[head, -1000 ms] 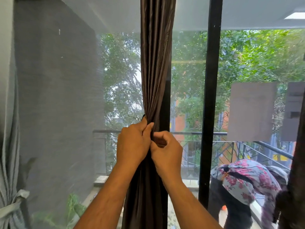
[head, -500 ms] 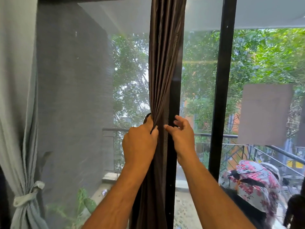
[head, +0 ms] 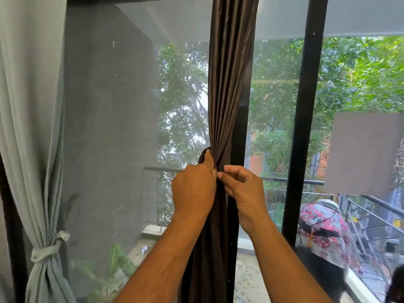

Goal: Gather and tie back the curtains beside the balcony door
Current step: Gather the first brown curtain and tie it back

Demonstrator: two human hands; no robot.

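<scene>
Tying is judged to be the step in hand: the brown curtain (head: 227, 84) is bunched into a narrow column in front of the black door frame (head: 305, 127), near the middle of the view. It is clutched at the gathered waist by the left hand (head: 193, 189), whose fingers are curled around the folds, and a dark loop, apparently the tie-back (head: 203, 155), is seen arching just above that hand. The right hand (head: 242, 189) is held just beside it with fingertips pinched on fabric or a band end; which of the two cannot be told. The next move is thought to call for the band to be drawn round the bundle and fastened while the folds are kept pinned, since slack could let them spill.

At far left, a pale grey curtain (head: 28, 127) is already knotted low with its own sash (head: 49, 248). Beyond the mesh screen (head: 109, 127) and glass, a balcony railing (head: 284, 180), trees and a floral-patterned cloth (head: 323, 230) are seen.
</scene>
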